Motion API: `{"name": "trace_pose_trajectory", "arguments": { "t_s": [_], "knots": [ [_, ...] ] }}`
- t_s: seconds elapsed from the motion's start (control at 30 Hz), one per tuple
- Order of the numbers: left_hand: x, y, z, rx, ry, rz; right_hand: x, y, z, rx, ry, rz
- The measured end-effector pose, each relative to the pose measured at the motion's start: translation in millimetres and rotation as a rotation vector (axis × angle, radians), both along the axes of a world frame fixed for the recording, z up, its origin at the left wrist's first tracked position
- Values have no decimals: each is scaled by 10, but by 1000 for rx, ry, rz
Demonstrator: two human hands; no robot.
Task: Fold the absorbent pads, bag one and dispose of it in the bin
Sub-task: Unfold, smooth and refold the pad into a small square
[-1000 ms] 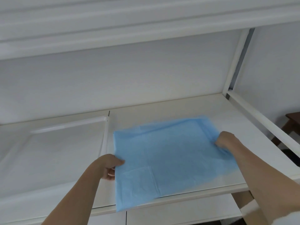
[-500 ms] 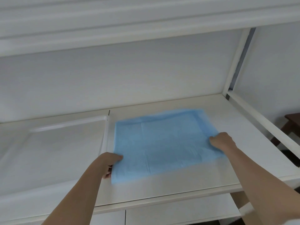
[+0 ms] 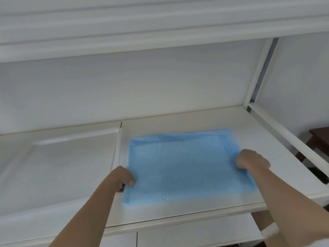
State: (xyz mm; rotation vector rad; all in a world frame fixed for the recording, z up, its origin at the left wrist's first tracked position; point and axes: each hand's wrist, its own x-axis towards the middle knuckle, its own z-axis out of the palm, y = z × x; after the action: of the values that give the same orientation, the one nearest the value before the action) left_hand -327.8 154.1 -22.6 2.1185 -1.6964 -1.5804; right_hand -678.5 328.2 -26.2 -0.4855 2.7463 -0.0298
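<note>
A light blue absorbent pad point(image 3: 183, 164) lies spread flat on the white shelf point(image 3: 178, 209), right of the middle. My left hand point(image 3: 122, 179) pinches the pad's left edge near its front corner. At the right edge, my right hand point(image 3: 251, 159) grips the pad with curled fingers, knuckles up. The pad's front right corner is hidden under my right forearm. No bag or bin is in view.
A white moulded tray point(image 3: 58, 166) fills the shelf's left half, right beside the pad. A white frame rail point(image 3: 284, 132) runs along the right side, an upper shelf point(image 3: 160, 29) overhangs, and dark wooden furniture point(image 3: 318, 139) stands beyond at the right.
Both hands pushed the pad away from me onto the shelf. Its front edge, which overhung the shelf lip a second ago, now lies on the surface.
</note>
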Motion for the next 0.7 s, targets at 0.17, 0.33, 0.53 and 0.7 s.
{"name": "trace_pose_trajectory", "arguments": {
  "t_s": [0.17, 0.33, 0.53, 0.7],
  "knots": [
    [-125, -43, -77, -112, 125, 63, 102, -143, -114, -127, 317, 196],
    [-295, -127, -95, -358, 284, 259, 249, -413, -196, -425, -58, 530],
    [-375, -5, 6, -437, 392, -122, 349, -625, -213, -376, -127, 559],
    [-307, -18, -4, -593, 218, -504, 558, -760, -13, -663, 15, 646]
  ]
}}
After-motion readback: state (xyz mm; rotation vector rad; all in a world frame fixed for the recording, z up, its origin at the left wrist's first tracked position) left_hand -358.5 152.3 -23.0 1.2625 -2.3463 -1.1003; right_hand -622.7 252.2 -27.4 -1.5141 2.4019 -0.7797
